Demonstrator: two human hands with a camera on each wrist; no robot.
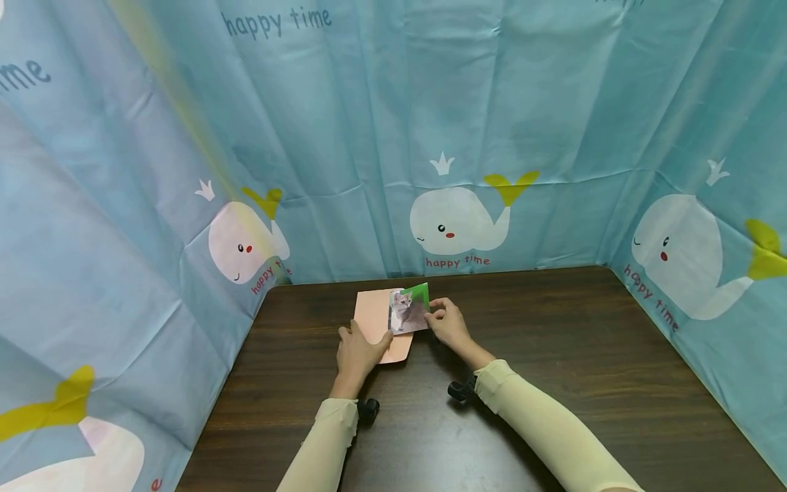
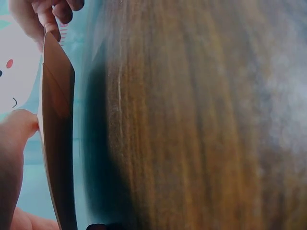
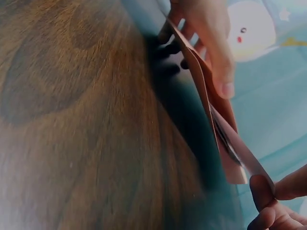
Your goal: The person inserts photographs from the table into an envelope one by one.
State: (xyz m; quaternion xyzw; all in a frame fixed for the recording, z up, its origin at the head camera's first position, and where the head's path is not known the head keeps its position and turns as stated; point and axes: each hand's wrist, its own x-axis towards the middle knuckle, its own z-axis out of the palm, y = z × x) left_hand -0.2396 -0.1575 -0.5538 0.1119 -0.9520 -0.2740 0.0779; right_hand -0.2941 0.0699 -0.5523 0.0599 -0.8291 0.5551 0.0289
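Note:
My left hand (image 1: 359,352) grips a peach-coloured paper envelope (image 1: 371,311) by its near left part. In the right wrist view the thumb lies on one face of the envelope (image 3: 201,81) and the other fingers show behind it. A picture card (image 1: 406,313) with a kitten on a green ground lies across the envelope's right side. Pinching its right edge are the thumb and fingers of my right hand (image 1: 449,324). The card (image 3: 245,155) has its far end between the envelope's parted paper layers. Both papers are held raised off the tabletop.
Underneath is a dark brown wooden table (image 1: 553,383). A blue curtain (image 1: 356,137) with printed whales encloses the back and both sides. Each wrist carries a small black camera, one at the left wrist (image 1: 369,410) and one at the right wrist (image 1: 461,391).

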